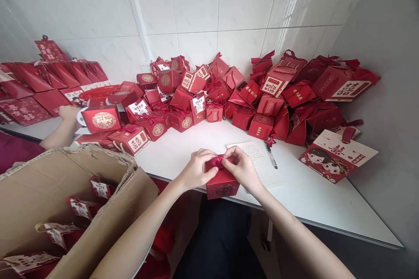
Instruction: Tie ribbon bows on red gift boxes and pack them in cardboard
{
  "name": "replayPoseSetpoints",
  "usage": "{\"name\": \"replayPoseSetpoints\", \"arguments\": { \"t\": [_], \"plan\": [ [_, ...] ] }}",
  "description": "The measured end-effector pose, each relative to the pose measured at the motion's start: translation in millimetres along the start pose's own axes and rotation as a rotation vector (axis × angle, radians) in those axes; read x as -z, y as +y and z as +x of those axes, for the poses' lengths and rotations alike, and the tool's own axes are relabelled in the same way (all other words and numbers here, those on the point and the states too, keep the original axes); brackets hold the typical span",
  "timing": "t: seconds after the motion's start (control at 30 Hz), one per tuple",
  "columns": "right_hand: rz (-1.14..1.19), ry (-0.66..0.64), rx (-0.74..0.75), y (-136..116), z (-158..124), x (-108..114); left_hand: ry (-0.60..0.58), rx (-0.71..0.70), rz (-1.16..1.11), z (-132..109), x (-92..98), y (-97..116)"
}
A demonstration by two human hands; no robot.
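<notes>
A small red gift box [223, 184] sits at the front edge of the white table [321, 202]. A dark red ribbon [218, 162] crosses its top. My left hand [196, 169] pinches the ribbon from the left, fingers closed. My right hand [242, 168] pinches it from the right, fingers closed too. Both hands rest on the box's top edges.
A big heap of red gift boxes [229, 96] lines the tiled wall. A sheet of paper [262, 161] and a pen [271, 155] lie behind my right hand. A flat printed box [334, 157] lies right. An open cardboard carton [65, 209] stands left. Another person's hand [69, 114] holds a box [101, 118].
</notes>
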State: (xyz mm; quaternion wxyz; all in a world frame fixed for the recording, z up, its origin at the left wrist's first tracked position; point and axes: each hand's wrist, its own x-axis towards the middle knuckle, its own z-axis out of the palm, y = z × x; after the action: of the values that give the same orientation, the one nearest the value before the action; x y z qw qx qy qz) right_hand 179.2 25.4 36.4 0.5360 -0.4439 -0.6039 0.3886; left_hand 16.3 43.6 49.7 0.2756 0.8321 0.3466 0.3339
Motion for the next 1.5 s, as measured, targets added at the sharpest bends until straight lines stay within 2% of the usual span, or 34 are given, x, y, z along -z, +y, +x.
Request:
{"name": "replayPoseSetpoints", "arguments": {
  "t": [0.1,0.2,0.4,0.53,0.63,0.77,0.87,1.0,1.17,1.33,1.5],
  "plan": [
    [-0.032,0.007,0.0,0,1,0,0.047,0.042,-0.006,-2,-6.0,2],
    [-0.016,-0.04,-0.005,1,3,3,0.096,0.09,-0.089,-2,-13.0,-2],
    [-0.074,-0.175,0.019,-4,7,12,0.027,0.155,-0.328,0,-14.5,-6],
    [-0.185,-0.233,0.033,-9,7,14,0.008,0.196,-0.402,2,-13.4,-5],
    [-0.304,-0.161,0.102,-9,2,13,0.037,0.222,-0.428,3,-14.6,-6],
    [-0.477,0.042,0.337,-5,-10,12,0.099,0.267,-0.471,3,-15.5,-8],
    [-0.598,0.072,0.426,-2,-18,11,0.101,0.273,-0.508,2,-15.4,-8],
    [-0.662,0.084,0.461,2,-19,8,0.071,0.251,-0.556,1,-15.2,-9],
    [-0.655,0.059,0.435,3,-16,5,0.047,0.221,-0.453,-1,-11.1,-10],
    [-0.723,0.049,0.432,-7,-16,11,0.12,0.212,-0.205,-8,-2.2,-7],
    [-0.86,-0.066,0.342,-26,-16,26,0.154,0.195,-0.026,-18,1.2,-1]
  ]
}}
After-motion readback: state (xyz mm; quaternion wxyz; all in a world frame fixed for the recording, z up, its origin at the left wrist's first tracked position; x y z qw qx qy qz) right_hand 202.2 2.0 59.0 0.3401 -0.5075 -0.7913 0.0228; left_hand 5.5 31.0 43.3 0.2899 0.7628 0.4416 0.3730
